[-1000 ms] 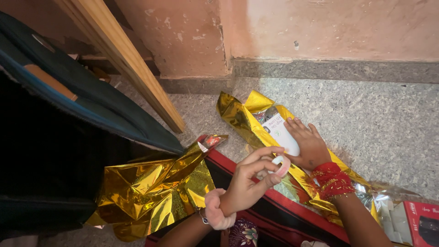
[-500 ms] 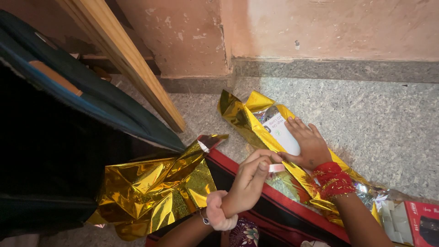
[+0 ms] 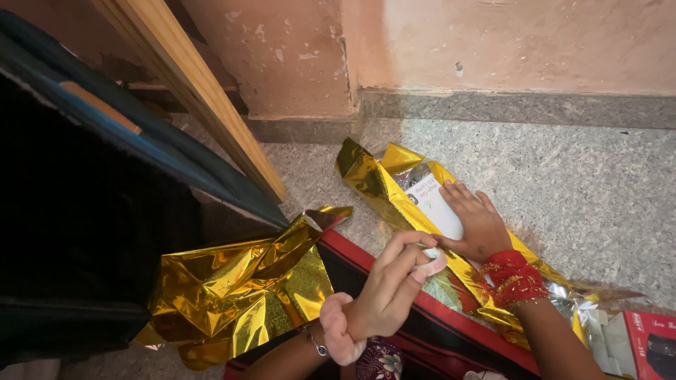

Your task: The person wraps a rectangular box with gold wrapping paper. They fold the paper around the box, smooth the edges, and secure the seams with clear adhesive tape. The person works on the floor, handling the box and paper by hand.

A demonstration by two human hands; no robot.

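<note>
A speckled grey stone floor (image 3: 563, 176) meets a worn pink wall (image 3: 493, 42) beside a leaning wooden plank (image 3: 204, 105).

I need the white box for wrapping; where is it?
The white box lies right of centre in the head view, on the gold foil on the floor, pressed under the right hand.

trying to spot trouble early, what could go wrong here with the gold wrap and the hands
The right hand alone presses the white packet onto the gold foil; the foil stands up crumpled around it, so it may spring loose. The left hand pinches a small pale piece that could stick or fold on itself. The loose foil sheet beside the red-edged cloth may crease further.
</note>
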